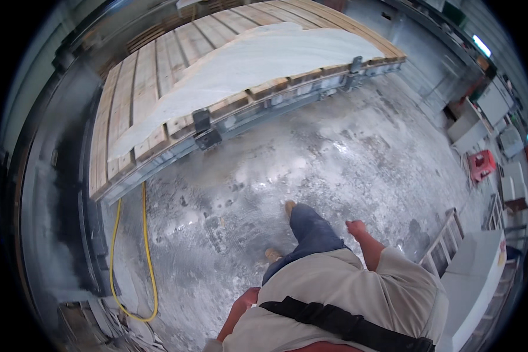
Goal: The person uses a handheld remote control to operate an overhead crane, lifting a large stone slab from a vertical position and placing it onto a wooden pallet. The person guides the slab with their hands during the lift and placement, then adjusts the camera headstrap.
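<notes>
Head view of a stone-working floor, seen from above the person's own body. Right hand (355,226) hangs free at the person's side over the wet concrete floor (334,152), holding nothing; its fingers appear loosely curled together, though the picture is too small to show each one. Left hand (249,296) sits low at the left hip, partly hidden by the beige shirt (346,281); its reddish colour suggests a glove, and whether its fingers are spread or closed cannot be told. Neither hand touches any object. Nearest work piece is the pale stone slab (258,64), which lies flat on a bed of wooden planks (141,82) carried by a grey metal frame (246,117); the planks likely cushion the slab and keep it off the steel, and the dark clamp blocks (204,130) at the frame's near edge appear to stop the load from sliding. Slab and hands are well apart, with open floor between them. Blue trouser leg (311,232) and tan shoes (290,206) are set one ahead of the other, pointing toward the frame. A black strap (334,320) crosses the torso. Yellow hose (148,252) loops down the floor beside the frame's left end, lying out of the walking path. White slabs and a red crate (481,164) stand at the right edge, stacked clear of the open floor.
</notes>
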`<state>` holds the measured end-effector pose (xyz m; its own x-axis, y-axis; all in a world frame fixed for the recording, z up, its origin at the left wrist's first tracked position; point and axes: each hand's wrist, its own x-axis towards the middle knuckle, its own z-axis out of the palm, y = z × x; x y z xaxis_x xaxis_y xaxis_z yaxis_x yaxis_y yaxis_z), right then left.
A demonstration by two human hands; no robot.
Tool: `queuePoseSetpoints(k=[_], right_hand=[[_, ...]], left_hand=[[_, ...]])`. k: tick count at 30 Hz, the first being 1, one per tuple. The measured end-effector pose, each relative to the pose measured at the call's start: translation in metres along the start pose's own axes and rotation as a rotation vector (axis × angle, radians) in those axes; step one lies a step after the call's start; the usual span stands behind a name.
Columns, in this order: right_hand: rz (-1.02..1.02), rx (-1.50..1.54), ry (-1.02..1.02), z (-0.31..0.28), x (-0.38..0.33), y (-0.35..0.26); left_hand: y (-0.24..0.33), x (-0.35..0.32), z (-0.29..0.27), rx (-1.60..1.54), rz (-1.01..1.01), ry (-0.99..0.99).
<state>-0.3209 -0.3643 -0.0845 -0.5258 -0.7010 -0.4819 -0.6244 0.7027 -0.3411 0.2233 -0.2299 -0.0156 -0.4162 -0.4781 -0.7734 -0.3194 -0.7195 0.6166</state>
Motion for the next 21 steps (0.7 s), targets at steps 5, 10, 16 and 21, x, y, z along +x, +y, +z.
queuePoseSetpoints(k=[5,10,16,21], right_hand=[[-0.121,0.058,0.048,-0.027,-0.001,-0.037],[-0.022,0.035,0.044,-0.053,0.007,0.046],[0.271,0.175,0.015,-0.075,0.013,0.202],[0.553,0.593,0.071,-0.135,0.039,0.255]], left_hand=[[-0.074,0.080,0.000,-0.088,-0.123,-0.073],[0.009,0.099,-0.001,0.476,0.098,-0.253],[0.158,0.180,0.032,0.294,-0.104,0.144],[0.289,0.269,0.089,-0.053,0.079,0.383]])
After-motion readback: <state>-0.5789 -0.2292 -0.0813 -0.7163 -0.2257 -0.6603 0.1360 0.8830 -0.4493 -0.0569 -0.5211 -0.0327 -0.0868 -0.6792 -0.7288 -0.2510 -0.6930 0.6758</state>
